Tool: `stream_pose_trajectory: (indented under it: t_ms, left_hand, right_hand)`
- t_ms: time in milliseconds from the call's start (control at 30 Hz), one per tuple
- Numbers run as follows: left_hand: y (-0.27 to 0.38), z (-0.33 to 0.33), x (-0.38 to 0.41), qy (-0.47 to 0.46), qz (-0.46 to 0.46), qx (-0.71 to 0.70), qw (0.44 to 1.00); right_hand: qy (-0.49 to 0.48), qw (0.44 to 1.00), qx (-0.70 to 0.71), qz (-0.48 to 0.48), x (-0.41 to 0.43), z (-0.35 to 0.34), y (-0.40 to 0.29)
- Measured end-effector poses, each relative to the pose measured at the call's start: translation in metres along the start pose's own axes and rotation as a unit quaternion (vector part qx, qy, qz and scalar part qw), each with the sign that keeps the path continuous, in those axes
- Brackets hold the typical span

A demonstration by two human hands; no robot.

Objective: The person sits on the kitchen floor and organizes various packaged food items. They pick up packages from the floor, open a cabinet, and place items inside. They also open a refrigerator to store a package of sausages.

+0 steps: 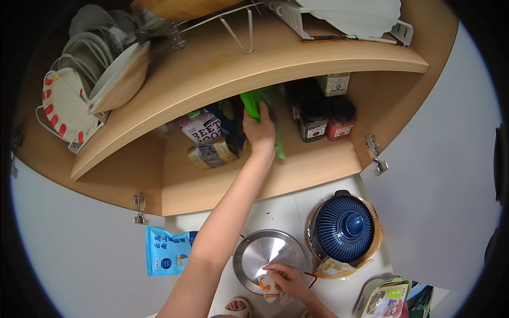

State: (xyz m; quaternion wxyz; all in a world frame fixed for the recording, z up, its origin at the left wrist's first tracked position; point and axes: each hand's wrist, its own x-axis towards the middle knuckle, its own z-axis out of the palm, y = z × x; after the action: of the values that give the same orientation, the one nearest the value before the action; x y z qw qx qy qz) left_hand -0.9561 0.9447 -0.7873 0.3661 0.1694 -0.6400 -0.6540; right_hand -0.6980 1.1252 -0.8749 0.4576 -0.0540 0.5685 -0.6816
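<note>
My left hand (260, 129) reaches into the lower cabinet compartment, its fingers closed on a bright green plastic item (251, 105), blurred and partly hidden by the shelf above. Left of it stand a pouch printed "BEET ROOT" (204, 127) and a gold-and-dark packet (214, 154) lying on the cabinet floor. Lower down, my right hand (287, 280) holds a bunched white cloth with an orange pattern (269, 287), over a round stainless steel pan (264, 254).
Lidded jars (314, 125) stand at the compartment's right. Above, the shelf (222, 71) carries racked plates and bowls (119, 79). Below are a blue-lidded pot (346, 228), a light blue pouch (165, 254) and a food tub (383, 298). Open cabinet doors (421, 179) flank both sides.
</note>
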Motion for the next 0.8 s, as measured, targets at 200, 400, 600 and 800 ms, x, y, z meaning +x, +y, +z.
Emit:
stream_pose_trajectory:
  t_ms: [200,400,600,800]
  left_hand:
    - [0.011,-0.040,-0.071,-0.044,-0.028,0.014,0.999]
    - [0.016,-0.022,-0.068,-0.096,-0.005,-0.016,0.995]
    - [-0.005,-0.005,0.006,-0.158,0.104,0.215,0.958]
    - [-0.030,-0.066,-0.028,-0.275,-0.036,0.167,0.946]
  right_hand:
    - [0.225,0.950,-0.090,-0.199,0.037,-0.056,-0.076]
    - [0.156,0.831,-0.500,-0.185,0.103,-0.060,-0.182]
    - [0.288,0.803,-0.473,-0.221,0.204,-0.077,-0.217]
    - [0.291,0.788,-0.530,-0.118,0.301,-0.101,-0.241]
